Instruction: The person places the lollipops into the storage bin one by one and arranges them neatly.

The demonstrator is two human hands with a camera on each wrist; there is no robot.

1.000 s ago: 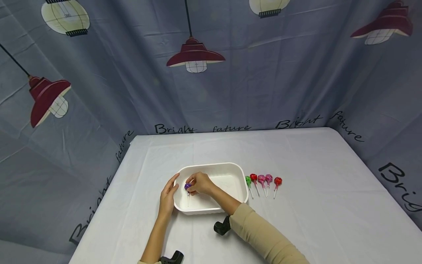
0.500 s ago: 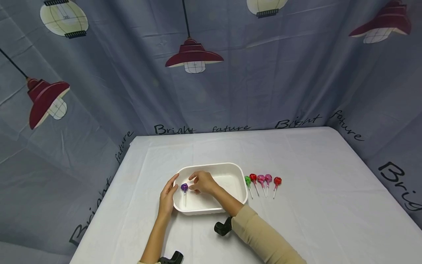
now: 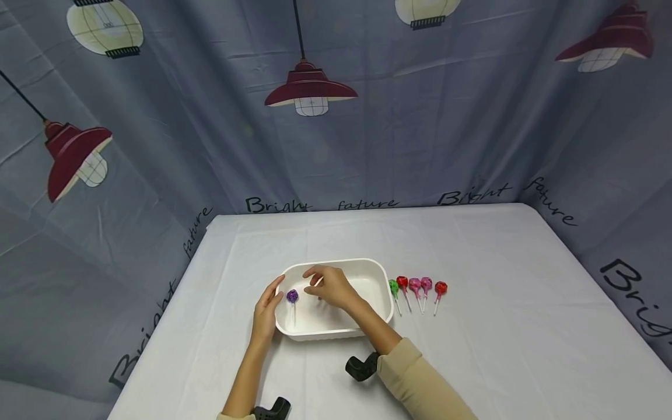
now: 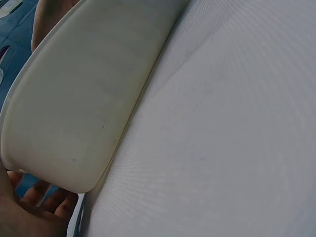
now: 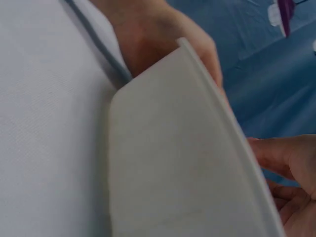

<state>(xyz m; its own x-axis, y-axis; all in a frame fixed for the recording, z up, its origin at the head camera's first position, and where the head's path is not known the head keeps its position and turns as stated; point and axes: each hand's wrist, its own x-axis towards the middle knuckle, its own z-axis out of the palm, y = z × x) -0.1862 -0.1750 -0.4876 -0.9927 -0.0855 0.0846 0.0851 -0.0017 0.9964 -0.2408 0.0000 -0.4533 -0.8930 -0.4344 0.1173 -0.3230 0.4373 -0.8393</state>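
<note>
My left hand (image 3: pixel 265 312) rests at the left end of a white plastic tray (image 3: pixel 341 335), its fingers along the outer wall and the thumb at the rim. In the left wrist view its fingers (image 4: pixel 55 200) spread by the tray's end. Over the tray's inside, my right hand (image 3: pixel 333 287) is raised with thumb and forefinger apart, holding nothing. A purple-wrapped lollipop (image 3: pixel 292 296) lies in the tray's left part, stick toward me. The right wrist view shows mostly the tray's outer wall (image 5: pixel 168 148), with part of the right hand (image 5: pixel 291 158) past the rim.
Right of the tray lies a row of lollipops: a green lollipop (image 3: pixel 394 287), a red lollipop (image 3: pixel 402 282), two pink ones and another red lollipop (image 3: pixel 441 288) set slightly apart. A white cloth (image 3: pixel 472 350) covers the table; a printed curtain (image 3: pixel 394 128) hangs behind.
The right hand lets go of the purple lollipop, which now lies in the tray, and draws back to the right and up. The left hand stays at the tray's end.
</note>
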